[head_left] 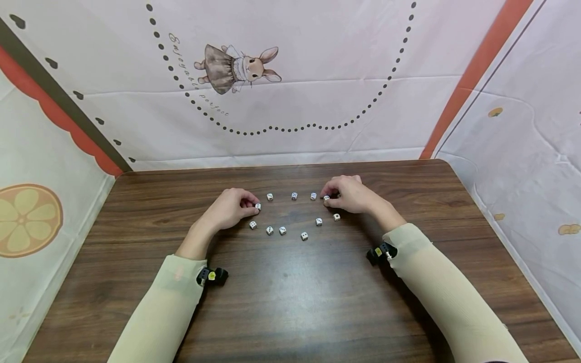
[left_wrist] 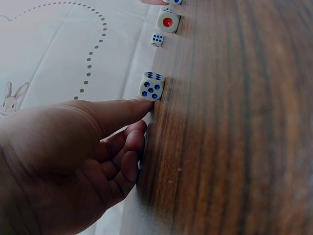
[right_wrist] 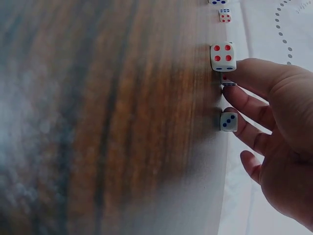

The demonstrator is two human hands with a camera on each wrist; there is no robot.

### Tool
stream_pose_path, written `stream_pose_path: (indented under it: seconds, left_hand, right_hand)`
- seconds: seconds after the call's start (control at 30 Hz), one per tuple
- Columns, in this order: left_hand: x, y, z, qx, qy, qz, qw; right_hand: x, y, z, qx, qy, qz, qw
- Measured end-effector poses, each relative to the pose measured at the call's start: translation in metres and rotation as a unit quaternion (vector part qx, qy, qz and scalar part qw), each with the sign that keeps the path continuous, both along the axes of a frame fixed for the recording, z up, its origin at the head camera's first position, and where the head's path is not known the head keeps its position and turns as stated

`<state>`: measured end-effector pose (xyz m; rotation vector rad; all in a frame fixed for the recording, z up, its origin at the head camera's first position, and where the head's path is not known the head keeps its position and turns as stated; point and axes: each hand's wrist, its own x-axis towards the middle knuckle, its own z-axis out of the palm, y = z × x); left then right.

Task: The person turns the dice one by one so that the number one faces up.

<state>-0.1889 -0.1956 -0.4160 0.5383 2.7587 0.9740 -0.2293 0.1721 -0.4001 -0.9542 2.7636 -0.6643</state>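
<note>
Pinching a white die (head_left: 257, 206) at left between nearly closed fingers (head_left: 248, 195) of the left hand (head_left: 229, 209), another die (head_left: 326, 198) at right likewise with the right hand (head_left: 350, 195); best to move gently over the tabletop (head_left: 290, 282), clear of neighbouring dice (head_left: 270, 196).

Shows a white cloth backdrop (head_left: 317, 55) across the top of the frame, with a rabbit print (head_left: 240, 69) left of top centre, turned sideways in a dress. Has cursive lettering (head_left: 173, 38) beside it and a dotted curve (head_left: 289, 130) dipping below. Carries a brown band (head_left: 59, 96) and red scalloped edging (head_left: 59, 118) at upper left — plus an orange-red stripe (head_left: 475, 75) at upper right. Includes a citrus-slice print (head_left: 27, 220) at the left edge and, across the lower frame, a dark wood-grain table (head_left: 290, 302).
</note>
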Motion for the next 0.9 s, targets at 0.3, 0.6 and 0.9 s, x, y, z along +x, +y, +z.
stream_pose_path:
  seconds: [0.3, 0.6, 0.9]
  left_hand:
    - [0.0005, -0.0002, 0.0003, 0.0, -0.001, -0.002, 1.0]
    - [-0.0006, -0.0006, -0.001, -0.002, 0.0, 0.0, 1.0]
    - [-0.0003, -0.0008, -0.0007, 0.0, 0.0, 0.0, 1.0]
  right_hand:
    - [-0.0003, 0.001, -0.0012, -0.002, -0.003, -0.002, 1.0]
    - [-0.0002, 0.0016, -0.0002, -0.005, -0.011, -0.009, 1.0]
    - [0.0007, 0.0021, 0.0012, -0.015, -0.018, -0.016, 1.0]
